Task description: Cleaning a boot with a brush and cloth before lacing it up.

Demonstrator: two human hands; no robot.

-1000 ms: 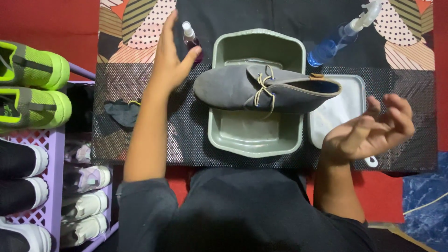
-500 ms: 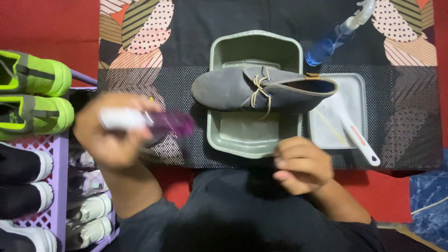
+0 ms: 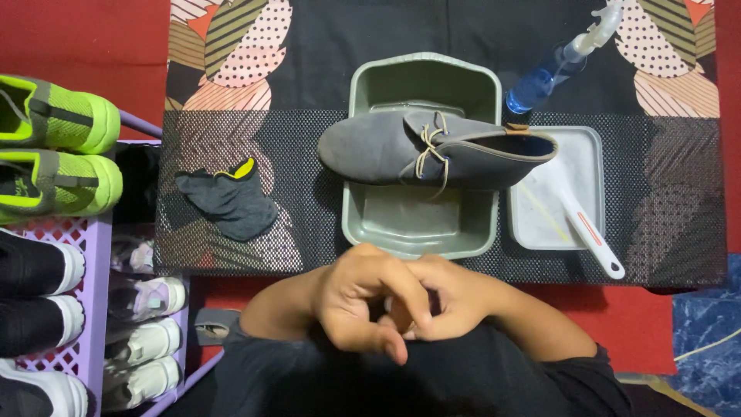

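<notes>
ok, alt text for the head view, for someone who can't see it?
Seen from above, the person's left hand and right hand are clasped together close to the body. Beyond them a grey lace-up shoe lies across a grey-green basin, with a white tray and blue spray bottle nearby.

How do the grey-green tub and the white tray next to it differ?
The grey-green tub is larger and deeper, with sloped walls; the white tray is smaller and shallow. The tub has a grey lace-up shoe lying on its side across its rim; the tray holds a white brush whose handle sticks out over its near corner. Both are rounded rectangles, side by side on the patterned mat, beyond the person's clasped hands.
</notes>
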